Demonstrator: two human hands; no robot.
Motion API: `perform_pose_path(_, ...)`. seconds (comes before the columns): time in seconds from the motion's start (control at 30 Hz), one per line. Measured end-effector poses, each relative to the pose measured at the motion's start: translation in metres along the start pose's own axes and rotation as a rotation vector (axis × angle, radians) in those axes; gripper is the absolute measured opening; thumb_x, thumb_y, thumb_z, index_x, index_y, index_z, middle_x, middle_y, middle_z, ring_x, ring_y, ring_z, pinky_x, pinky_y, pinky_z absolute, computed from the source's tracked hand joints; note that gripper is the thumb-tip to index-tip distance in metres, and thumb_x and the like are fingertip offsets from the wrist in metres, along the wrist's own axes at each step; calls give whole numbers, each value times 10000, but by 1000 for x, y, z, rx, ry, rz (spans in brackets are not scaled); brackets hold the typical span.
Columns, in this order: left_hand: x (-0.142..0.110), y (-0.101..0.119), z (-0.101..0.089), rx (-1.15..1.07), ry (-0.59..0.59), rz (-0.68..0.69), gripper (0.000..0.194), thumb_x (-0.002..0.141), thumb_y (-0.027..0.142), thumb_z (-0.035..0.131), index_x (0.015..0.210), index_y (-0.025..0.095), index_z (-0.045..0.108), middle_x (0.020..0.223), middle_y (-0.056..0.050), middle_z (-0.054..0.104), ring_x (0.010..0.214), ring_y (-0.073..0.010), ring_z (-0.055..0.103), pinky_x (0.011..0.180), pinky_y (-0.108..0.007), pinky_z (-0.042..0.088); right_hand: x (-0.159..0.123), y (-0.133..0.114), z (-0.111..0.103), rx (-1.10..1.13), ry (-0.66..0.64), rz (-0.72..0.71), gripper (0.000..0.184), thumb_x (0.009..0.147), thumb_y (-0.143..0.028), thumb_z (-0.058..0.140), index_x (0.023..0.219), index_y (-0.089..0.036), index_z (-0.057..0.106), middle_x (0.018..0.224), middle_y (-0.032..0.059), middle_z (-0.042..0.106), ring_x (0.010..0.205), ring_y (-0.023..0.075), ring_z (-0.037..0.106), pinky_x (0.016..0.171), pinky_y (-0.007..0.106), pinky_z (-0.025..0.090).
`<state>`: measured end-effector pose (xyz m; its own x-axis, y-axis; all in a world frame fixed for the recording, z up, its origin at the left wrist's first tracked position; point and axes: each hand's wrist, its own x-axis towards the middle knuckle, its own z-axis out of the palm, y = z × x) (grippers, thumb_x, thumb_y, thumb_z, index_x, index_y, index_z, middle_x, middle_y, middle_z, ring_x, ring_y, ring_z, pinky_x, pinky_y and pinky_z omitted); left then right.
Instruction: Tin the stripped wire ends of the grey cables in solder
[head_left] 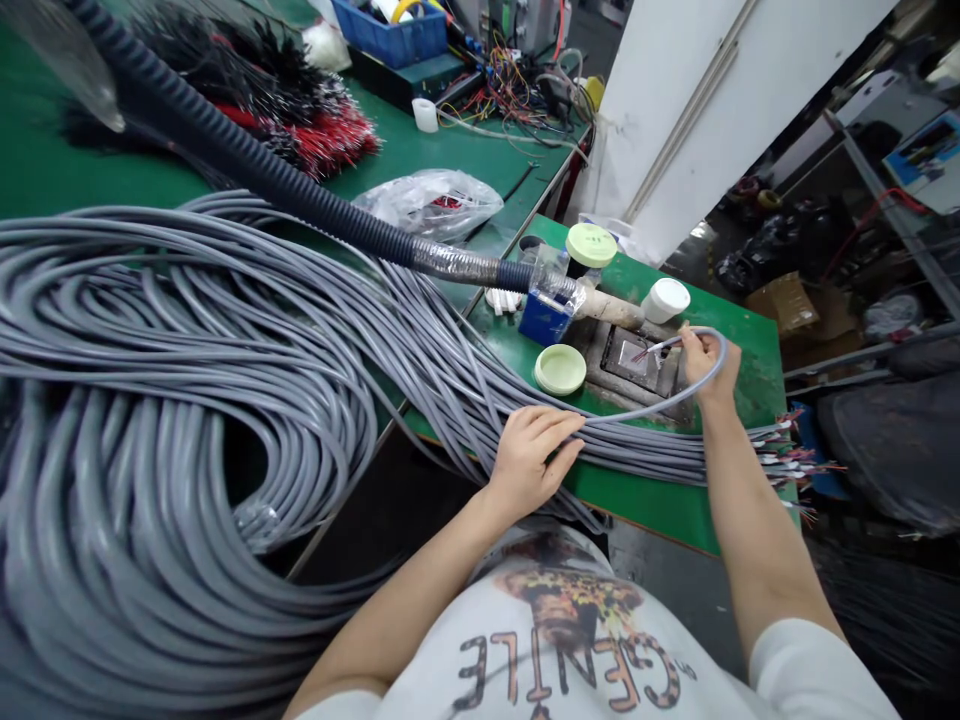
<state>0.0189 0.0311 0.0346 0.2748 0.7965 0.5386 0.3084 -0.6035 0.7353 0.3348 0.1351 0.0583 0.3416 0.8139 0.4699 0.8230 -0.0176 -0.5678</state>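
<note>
cable (664, 404) | between right fingers (691, 343) | bared wires (642, 355) jut beyond them

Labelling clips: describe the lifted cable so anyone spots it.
On the green bench, right of the big grey coil, find the right hand. It holds a grey cable. Unlike the bundle, whose ends point right, this cable loops back, wires pointing left.

Green worktop (757, 320) lies beneath the right fingers (688, 340); second green bench (37, 150) stretches beyond the left fingers (559, 430). Past the right fingers, upright white panel (675, 70) catches the light. To their right, metal rack (889, 210) stands in dimness. Grey floor (667, 570) shows below them.
</note>
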Motion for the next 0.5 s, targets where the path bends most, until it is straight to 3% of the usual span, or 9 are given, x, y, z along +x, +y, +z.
perform_pose_path(0.13, 1, -1, 1, -7, -1, -4, 278, 860, 222, 610, 1135, 231, 647, 1072, -61, 714, 1012, -210, 600, 910, -383, 433, 1, -3, -1, -36, -16, 23, 261, 815, -364, 563, 804, -150, 713, 717, 55, 717, 705, 211, 650, 683, 324, 496)
perform_pose_path(0.27, 1, 1, -2, -42, 6, -16, 257, 851, 212, 626, 1104, 221, 664, 1031, -58, 724, 980, -204, 611, 897, -382, 434, -15, -32, -27, 36, 14, -31, 232, 839, -344, 569, 837, -158, 709, 751, 54, 718, 738, 218, 660, 721, 344, 512)
perform_pose_path(0.4, 1, 12, -7, -258, -6, -126, 190, 868, 237, 607, 1027, 218, 708, 958, -63, 736, 916, -196, 636, 873, -371, 458, -60, -89, -67, 200, -36, -206, 184, 882, -302, 559, 969, -247, 711, 911, 55, 724, 859, 246, 677, 801, 403, 528)
perform_pose_path(0.5, 2, 23, -6, -611, -76, -350, 218, 889, 313, 578, 968, 186, 736, 912, -91, 741, 868, -201, 655, 778, -332, 502, -96, -120, -87, 364, -162, -445, 236, 873, -260, 586, 1061, -350, 696, 1015, 28, 727, 943, 264, 672, 804, 432, 550)
